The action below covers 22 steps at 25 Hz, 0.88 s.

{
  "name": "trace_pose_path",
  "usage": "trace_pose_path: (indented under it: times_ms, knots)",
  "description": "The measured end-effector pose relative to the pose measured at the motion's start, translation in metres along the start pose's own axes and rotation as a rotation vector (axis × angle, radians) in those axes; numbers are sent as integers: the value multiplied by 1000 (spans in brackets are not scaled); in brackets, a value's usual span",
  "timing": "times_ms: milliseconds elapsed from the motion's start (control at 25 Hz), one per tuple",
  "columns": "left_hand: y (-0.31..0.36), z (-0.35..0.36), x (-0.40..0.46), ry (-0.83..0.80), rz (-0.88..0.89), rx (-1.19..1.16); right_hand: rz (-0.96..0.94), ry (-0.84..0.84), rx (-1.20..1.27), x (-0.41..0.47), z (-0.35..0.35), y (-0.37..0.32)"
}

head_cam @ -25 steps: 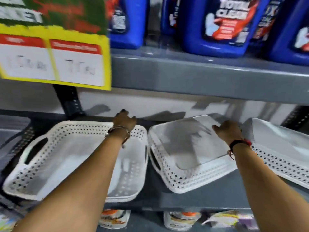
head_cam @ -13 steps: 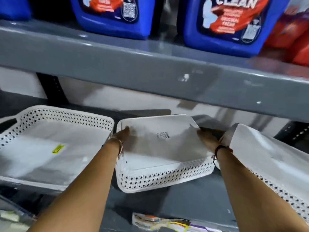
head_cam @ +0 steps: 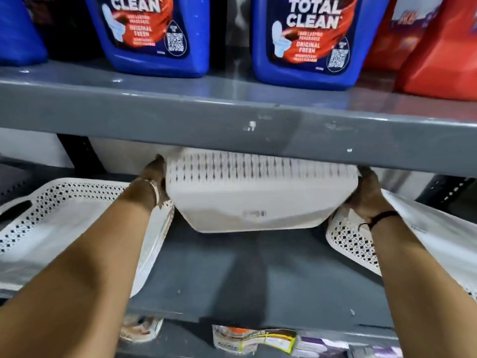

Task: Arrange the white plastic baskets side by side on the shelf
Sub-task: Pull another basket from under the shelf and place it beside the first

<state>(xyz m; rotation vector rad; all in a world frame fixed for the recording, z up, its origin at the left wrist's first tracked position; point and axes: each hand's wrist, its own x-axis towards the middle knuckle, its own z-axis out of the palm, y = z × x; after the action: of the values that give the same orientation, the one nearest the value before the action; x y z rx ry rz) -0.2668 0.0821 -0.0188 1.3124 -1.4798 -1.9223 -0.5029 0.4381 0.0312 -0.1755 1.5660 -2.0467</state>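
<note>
A white perforated middle basket [head_cam: 258,200] is lifted off the grey shelf [head_cam: 245,275] and tipped up, its solid bottom facing me and its top edge hidden behind the upper shelf beam. My left hand [head_cam: 152,177] grips its left side and my right hand [head_cam: 366,195] grips its right side. A left basket [head_cam: 64,223] lies flat on the shelf under my left forearm. A right basket [head_cam: 351,244] lies tilted beside my right wrist.
The upper shelf beam [head_cam: 232,125] hangs low just above the lifted basket. On it stand blue cleaner jugs [head_cam: 307,40] and red packs [head_cam: 438,47]. Packaged goods [head_cam: 253,339] lie on the level below.
Both hands moved from the basket's rim to its sides and raised it off the shelf, tipping it so its bottom faces me. My view shifted right and closer.
</note>
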Motion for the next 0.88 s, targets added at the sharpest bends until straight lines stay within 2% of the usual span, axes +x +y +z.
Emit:
trace_pose_path:
  times_ms: [80,120,200,280,360,520,760,880]
  knots:
    - [17,22,-88,-53,-35,180,52,-46,-218,-16,-7,-2]
    - [16,27,-101,-31,-17,302,70,-70,-355,-23,-9,4]
    - [12,32,-112,-26,77,578,60,1,-690,-40,-7,23]
    - [5,30,-109,6,107,747,34,121,-919,-44,-10,41]
    - [4,24,-118,56,95,945,79,122,-1081,-49,-14,49]
    - [-7,15,-123,13,30,1198,300,16,-1065,-62,-21,56]
    - [-13,21,-129,7,41,1467,381,5,-1141,-70,-29,58]
    - [-17,24,-135,2,71,1610,384,-3,-1066,-79,-27,58]
